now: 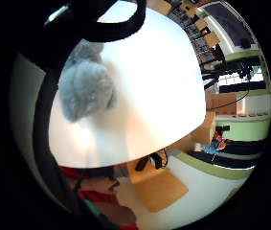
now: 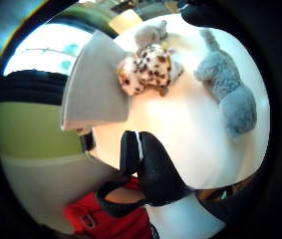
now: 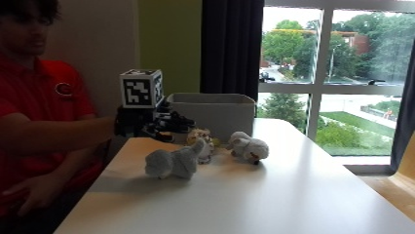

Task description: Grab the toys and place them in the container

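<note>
A white table [image 3: 272, 195] stands beside a large window [image 3: 337, 73] that looks out on trees and a road, with a dark curtain [image 3: 232, 46] hanging at the window's edge and a green wall [image 3: 170, 44] next to it. Three soft toys lie close together on the tabletop: a grey plush animal [image 3: 174, 162] nearest the table's front, a spotted white-and-brown plush animal [image 3: 202, 141] just behind it and partly hidden by it, and a pale grey plush animal [image 3: 247, 147] to the side, near the other two. Behind the toys, at the far end of the table, sits an open grey fabric container [image 3: 211, 111] with upright walls; the spotted toy lies just in front of it. The person's black-gloved right hand [image 3: 156, 124] hangs in the air above the table's edge, beside the container and near the toys but apart from them; its fingers reach out toward the toys and have hold of nothing. In the thumb side palm view the glove's dark fingers [image 2: 153, 167] stand over bare tabletop, with the container's corner, the spotted toy and the grey toy spread out beyond them. The person, in a red shirt [image 3: 45, 102], sits at the table's side, the bare hand [image 3: 32, 192] resting low, below the tabletop.
</note>
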